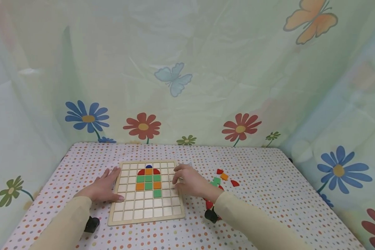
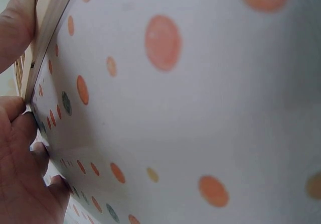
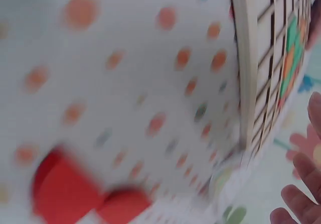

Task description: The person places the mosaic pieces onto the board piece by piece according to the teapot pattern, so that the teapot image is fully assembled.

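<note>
Two hands (image 1: 101,187) (image 1: 189,180) flank one board (image 1: 147,220) with five green squares (image 1: 148,186).

Left sleeve (image 1: 62,224): long, plain pale cream, ending just behind the bare left hand (image 1: 101,187). Right sleeve (image 1: 253,222): matching in colour, likewise ending just behind the bare right hand (image 1: 190,180). Inboard of each cuff, behind the hands, sits a small black fitting, one at left (image 1: 92,224), one at right (image 1: 211,215); both appear compact and rounded, their finer detail too small to read.
</note>
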Demonstrator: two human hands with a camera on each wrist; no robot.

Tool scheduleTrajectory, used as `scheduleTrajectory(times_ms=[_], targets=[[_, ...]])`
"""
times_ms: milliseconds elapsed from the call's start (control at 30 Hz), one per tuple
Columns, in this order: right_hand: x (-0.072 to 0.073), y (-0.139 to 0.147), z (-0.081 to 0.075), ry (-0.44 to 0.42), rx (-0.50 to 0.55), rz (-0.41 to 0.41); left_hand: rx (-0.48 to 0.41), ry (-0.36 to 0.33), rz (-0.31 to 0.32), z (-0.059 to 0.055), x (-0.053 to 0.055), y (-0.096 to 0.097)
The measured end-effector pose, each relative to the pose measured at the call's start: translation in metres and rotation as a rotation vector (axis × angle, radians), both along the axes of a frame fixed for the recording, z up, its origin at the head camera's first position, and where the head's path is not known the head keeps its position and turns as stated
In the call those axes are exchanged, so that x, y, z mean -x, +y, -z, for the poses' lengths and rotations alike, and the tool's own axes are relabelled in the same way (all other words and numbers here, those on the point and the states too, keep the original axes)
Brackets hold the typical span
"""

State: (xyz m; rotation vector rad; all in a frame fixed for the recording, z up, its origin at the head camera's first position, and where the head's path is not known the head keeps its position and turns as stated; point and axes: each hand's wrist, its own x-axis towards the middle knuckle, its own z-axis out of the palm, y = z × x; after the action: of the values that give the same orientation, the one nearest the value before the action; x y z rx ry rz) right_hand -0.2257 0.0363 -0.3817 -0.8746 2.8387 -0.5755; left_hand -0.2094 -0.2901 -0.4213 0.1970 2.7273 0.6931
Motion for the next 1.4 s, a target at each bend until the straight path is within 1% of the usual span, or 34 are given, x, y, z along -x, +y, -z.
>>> scheduleTrajectory(times_ms=[67,167,333,467,567,633,767,867,1000,1067,1400], targets=[[0.0,0.013,-0.005,-0.02,0.036,0.036,0.007,0.005,0.005,0.0,0.0,0.0],[0.001,0.034,-0.01,-0.023,0.061,0.1,0.007,0.006,0.001,-0.001,-0.001,0.0],[0.002,0.072,-0.013,0.017,0.035,0.187,-0.004,0.003,-0.004,-0.001,-0.001,0.0],[0.003,0.098,-0.013,0.017,0.007,0.271,-0.005,0.003,-0.003,-0.002,-0.001,0.0],[0.004,0.113,-0.011,0.015,0.012,0.308,0.004,0.007,-0.002,-0.002,-0.002,0.0],[0.005,0.12,-0.01,0.023,0.013,0.319,0.01,0.012,0.002,-0.002,-0.002,0.0],[0.007,0.129,-0.003,0.014,0.004,0.371,0.01,0.014,0.003,-0.002,-0.003,0.001],[0.009,0.131,0.005,-0.031,-0.007,0.416,0.004,0.014,0.005,-0.002,-0.003,0.001],[0.009,0.131,0.015,-0.079,-0.028,0.429,-0.005,0.011,0.005,-0.002,-0.003,0.001],[0.008,0.13,0.018,-0.08,-0.039,0.424,-0.007,0.009,0.004,-0.003,-0.003,0.001],[0.006,0.129,0.025,-0.019,-0.109,0.41,-0.011,-0.011,-0.006,-0.003,-0.001,0.0]])
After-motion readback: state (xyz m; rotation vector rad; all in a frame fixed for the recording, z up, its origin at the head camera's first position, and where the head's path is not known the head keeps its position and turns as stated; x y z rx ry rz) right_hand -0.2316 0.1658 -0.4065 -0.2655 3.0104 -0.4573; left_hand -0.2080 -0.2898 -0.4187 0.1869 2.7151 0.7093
